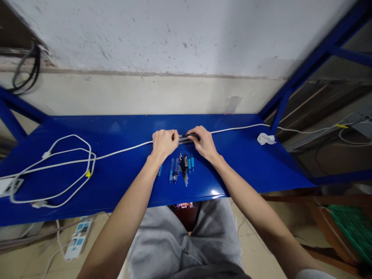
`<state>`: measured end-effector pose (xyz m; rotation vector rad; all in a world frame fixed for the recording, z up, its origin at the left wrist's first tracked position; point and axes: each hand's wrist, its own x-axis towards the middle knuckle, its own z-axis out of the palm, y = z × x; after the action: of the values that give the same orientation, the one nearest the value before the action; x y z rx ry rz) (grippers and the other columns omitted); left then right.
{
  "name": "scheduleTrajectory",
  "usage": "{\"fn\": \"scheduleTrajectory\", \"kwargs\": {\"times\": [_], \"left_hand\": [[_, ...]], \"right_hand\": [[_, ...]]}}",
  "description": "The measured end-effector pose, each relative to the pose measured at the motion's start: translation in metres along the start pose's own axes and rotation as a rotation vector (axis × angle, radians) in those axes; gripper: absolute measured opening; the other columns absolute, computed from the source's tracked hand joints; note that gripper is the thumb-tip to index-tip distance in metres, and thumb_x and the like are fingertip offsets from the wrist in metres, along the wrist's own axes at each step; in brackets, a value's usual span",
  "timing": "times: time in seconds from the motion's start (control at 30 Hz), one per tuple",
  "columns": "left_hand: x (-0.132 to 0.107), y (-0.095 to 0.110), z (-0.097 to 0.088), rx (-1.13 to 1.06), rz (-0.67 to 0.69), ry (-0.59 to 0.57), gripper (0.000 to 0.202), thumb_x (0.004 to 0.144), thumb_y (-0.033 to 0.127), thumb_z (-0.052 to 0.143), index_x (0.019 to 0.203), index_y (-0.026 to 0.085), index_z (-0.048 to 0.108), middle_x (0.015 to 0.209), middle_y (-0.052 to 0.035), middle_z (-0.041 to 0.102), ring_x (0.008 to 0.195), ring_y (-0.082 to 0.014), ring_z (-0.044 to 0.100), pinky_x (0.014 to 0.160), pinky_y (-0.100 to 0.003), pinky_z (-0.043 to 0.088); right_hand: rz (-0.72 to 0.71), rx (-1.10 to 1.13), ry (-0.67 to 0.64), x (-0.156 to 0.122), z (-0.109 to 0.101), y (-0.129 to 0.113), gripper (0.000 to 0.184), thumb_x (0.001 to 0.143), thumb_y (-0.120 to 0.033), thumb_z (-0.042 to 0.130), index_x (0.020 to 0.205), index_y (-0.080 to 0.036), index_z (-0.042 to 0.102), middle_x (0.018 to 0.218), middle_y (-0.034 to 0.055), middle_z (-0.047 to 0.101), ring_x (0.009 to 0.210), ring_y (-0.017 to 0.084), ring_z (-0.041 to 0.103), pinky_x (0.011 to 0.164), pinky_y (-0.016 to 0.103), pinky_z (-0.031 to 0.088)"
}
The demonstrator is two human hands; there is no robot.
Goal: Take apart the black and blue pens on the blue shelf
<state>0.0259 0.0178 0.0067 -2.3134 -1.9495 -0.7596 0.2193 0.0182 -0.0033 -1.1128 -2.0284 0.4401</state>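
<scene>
Several slim dark pens lie side by side between my two hands, just above or on the blue shelf. My left hand is closed at their left end, knuckles up. At the right end, the fingers of my right hand curl over them in a pinch. Nearer to me lies a row of loose pen parts: clear barrels, blue grips, a dark clip piece and thin refill-like tubes. Another blue piece shows beside my left wrist. My fingers hide the pens' ends.
A white cable runs along the blue shelf behind my hands, looping at the left. Crumpled white tissue lies at the right. A wall stands behind; a power strip is below at the left.
</scene>
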Motion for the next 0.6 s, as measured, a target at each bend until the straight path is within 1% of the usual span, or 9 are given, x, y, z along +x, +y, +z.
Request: {"fn": "scheduleTrajectory", "kwargs": {"times": [0.1,0.2,0.23,0.3,0.37,0.4,0.47,0.53,0.6], "left_hand": [[0.0001,-0.0004,-0.0003,-0.019,-0.002,0.008,0.049,0.104,0.041,0.04,0.069,0.019,0.067,0.067,-0.0077,0.069,0.064,-0.0212,0.062,0.062,-0.033,0.021],[0.0006,0.0001,-0.0006,-0.068,0.056,-0.028,0.051,0.103,0.056,0.043,0.078,0.021,0.07,0.073,-0.007,0.072,0.073,-0.0224,0.065,0.064,-0.032,0.026],[0.001,0.0,-0.0005,-0.085,0.085,-0.038,0.049,0.103,0.057,0.044,0.083,0.022,0.071,0.078,-0.007,0.073,0.077,-0.0229,0.067,0.066,-0.031,0.029],[0.0019,-0.0007,0.0001,-0.114,0.165,-0.049,0.041,0.104,0.051,0.045,0.094,0.024,0.074,0.089,-0.007,0.076,0.087,-0.0237,0.068,0.073,-0.033,0.035],[0.0025,-0.0017,0.0012,-0.136,0.256,-0.059,0.033,0.105,0.038,0.044,0.103,0.025,0.074,0.097,-0.0071,0.077,0.095,-0.0243,0.067,0.084,-0.035,0.038],[0.0026,-0.002,0.0019,-0.144,0.292,-0.068,0.031,0.105,0.03,0.044,0.105,0.024,0.074,0.1,-0.0073,0.077,0.097,-0.0245,0.067,0.088,-0.037,0.038],[0.0023,-0.0018,0.0034,-0.158,0.331,-0.088,0.032,0.103,0.019,0.041,0.108,0.023,0.073,0.102,-0.0076,0.076,0.1,-0.0243,0.066,0.09,-0.038,0.039],[0.0016,-0.0007,0.0047,-0.174,0.355,-0.1,0.033,0.103,0.017,0.039,0.11,0.022,0.071,0.103,-0.0078,0.074,0.102,-0.0237,0.064,0.088,-0.036,0.04],[0.0011,0.0006,0.0056,-0.183,0.383,-0.097,0.03,0.105,0.025,0.04,0.108,0.022,0.07,0.102,-0.0077,0.072,0.103,-0.0235,0.063,0.086,-0.035,0.041]], "right_hand": [[-0.019,-0.048,0.04,0.0009,-0.0031,0.001,0.015,0.101,-0.027,0.054,0.102,-0.021,0.067,0.104,0.0087,0.072,0.102,0.026,0.058,0.092,0.039,0.043],[-0.011,-0.139,0.051,0.0015,-0.0051,0.0001,0.015,0.101,-0.023,0.051,0.103,-0.022,0.066,0.107,0.0086,0.071,0.108,0.028,0.056,0.094,0.041,0.04],[-0.012,-0.161,0.049,0.0015,-0.0055,-0.0004,0.017,0.101,-0.02,0.049,0.105,-0.022,0.065,0.108,0.0087,0.071,0.11,0.028,0.055,0.094,0.041,0.039],[-0.023,-0.191,0.009,0.0013,-0.0059,-0.0012,0.023,0.102,-0.016,0.044,0.108,-0.023,0.065,0.11,0.0085,0.07,0.107,0.028,0.055,0.092,0.041,0.039],[-0.038,-0.214,-0.053,0.0009,-0.0054,-0.0015,0.025,0.103,-0.016,0.041,0.11,-0.023,0.064,0.109,0.0081,0.07,0.103,0.027,0.055,0.088,0.04,0.038],[-0.044,-0.225,-0.075,0.0008,-0.0048,-0.0015,0.023,0.104,-0.019,0.042,0.111,-0.023,0.064,0.108,0.0078,0.069,0.102,0.027,0.055,0.087,0.039,0.038],[-0.046,-0.247,-0.093,0.0006,-0.0034,-0.0007,0.02,0.106,-0.028,0.046,0.11,-0.023,0.064,0.107,0.0072,0.069,0.1,0.026,0.055,0.085,0.038,0.038],[-0.037,-0.267,-0.104,0.0007,-0.0022,0.0007,0.021,0.107,-0.036,0.048,0.108,-0.023,0.065,0.103,0.0069,0.069,0.098,0.026,0.055,0.084,0.037,0.037],[-0.033,-0.287,-0.121,0.0011,-0.0022,0.0026,0.026,0.108,-0.038,0.045,0.104,-0.023,0.066,0.098,0.0069,0.068,0.096,0.026,0.055,0.083,0.037,0.036]]}}
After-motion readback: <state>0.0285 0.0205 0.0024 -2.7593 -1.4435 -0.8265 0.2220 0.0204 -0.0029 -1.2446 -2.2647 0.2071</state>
